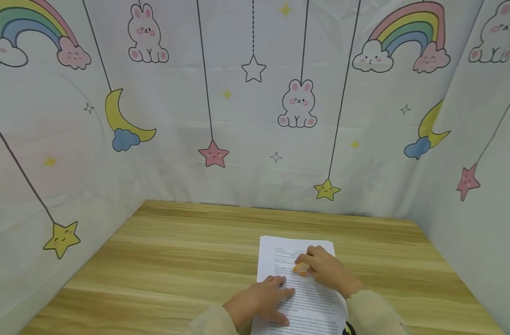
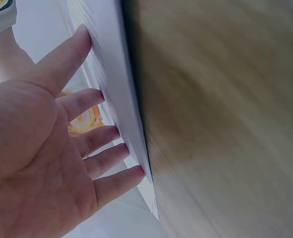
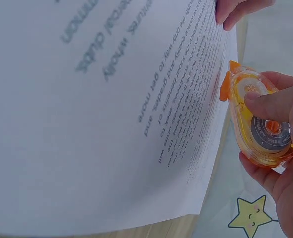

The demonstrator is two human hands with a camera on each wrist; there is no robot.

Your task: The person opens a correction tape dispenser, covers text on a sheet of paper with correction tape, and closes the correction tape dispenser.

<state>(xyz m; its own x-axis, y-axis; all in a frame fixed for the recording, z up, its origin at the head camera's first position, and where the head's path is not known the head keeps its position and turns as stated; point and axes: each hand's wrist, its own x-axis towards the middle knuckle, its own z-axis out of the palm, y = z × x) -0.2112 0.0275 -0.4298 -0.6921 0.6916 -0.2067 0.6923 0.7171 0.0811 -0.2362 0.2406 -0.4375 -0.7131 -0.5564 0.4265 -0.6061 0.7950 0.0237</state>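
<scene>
My right hand (image 1: 325,269) grips an orange, see-through correction tape dispenser (image 3: 258,119), thumb on its side. The dispenser's orange tip is right at the printed paper (image 3: 181,64), over the upper lines of text in the head view. On the left part of the sheet, my left hand (image 1: 265,300) rests with fingers spread, fingertips pressing the page. In the left wrist view the left hand (image 2: 52,144) shows its palm, and the paper (image 2: 109,59) appears as a thick-edged stack. The dispenser is partly hidden behind the fingers there.
The paper lies on a wood-grain table (image 1: 188,246). A white curtain (image 1: 171,111) printed with rabbits, stars and rainbows stands behind the table and along both sides. A small black and yellow thing (image 1: 349,328) shows near the right sleeve at the bottom edge.
</scene>
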